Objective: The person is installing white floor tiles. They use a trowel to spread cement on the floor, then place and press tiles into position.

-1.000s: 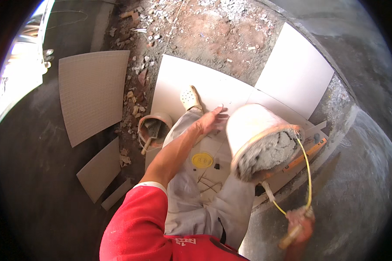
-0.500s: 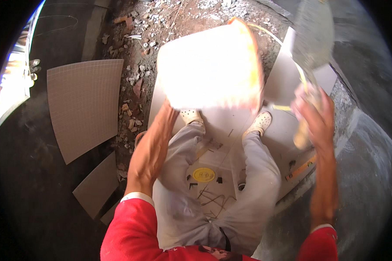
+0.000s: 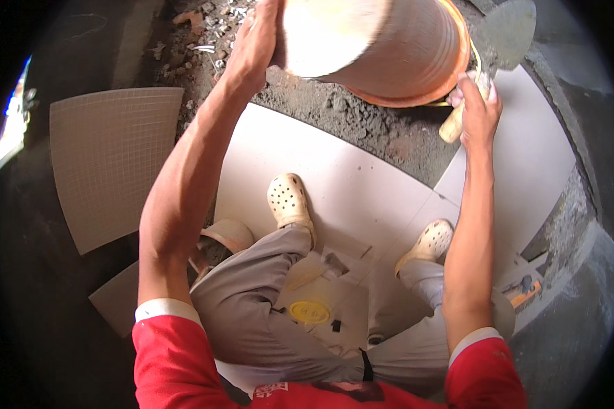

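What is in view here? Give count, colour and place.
Large bucket: one, pale and orange, tipped, top centre
Trowel: one, grey blade, tan grip, upper right
Bucket handle: one, yellow, beside the trowel
Smaller bucket: one, pale orange, lower left
Floor tiles: at least two, white, centre and right
Gridded tile: one, beige, left
Smaller tile: one, beige, lower left
Round disc: one, yellow, lower centre
Tool: one, orange, lower right
Rubble and soil: uncounted, grey, top
Clogs: two, cream, centre
Trousers: one pair, grey, lower centre
Sleeves: two, red, bottom
Left hand: one, on large bucket
Right hand: one, around trowel grip
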The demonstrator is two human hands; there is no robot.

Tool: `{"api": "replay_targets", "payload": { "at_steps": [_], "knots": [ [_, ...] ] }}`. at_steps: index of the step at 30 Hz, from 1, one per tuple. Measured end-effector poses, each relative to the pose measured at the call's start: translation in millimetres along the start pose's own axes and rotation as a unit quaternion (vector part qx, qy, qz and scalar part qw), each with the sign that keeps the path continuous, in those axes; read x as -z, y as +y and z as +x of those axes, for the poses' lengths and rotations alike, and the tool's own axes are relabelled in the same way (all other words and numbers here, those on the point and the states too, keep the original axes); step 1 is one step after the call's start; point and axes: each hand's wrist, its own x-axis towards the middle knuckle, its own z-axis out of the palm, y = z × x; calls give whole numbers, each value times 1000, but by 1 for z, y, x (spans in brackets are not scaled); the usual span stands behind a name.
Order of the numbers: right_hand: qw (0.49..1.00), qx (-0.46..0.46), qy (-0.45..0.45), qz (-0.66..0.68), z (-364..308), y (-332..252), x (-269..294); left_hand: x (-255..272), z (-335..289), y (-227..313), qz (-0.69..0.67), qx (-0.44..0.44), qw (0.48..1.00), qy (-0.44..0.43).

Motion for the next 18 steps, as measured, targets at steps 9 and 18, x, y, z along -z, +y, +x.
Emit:
{"api": "replay_targets", "payload": {
  "at_steps": [9,18],
  "knots": [
    [984,57,18,167,34,5,8,-32,-45,114,43,-254,964,-67],
    [954,293,-60,-23,59,-26,-25,-5,-85,134,16,-267,948,173]
  ]
}}
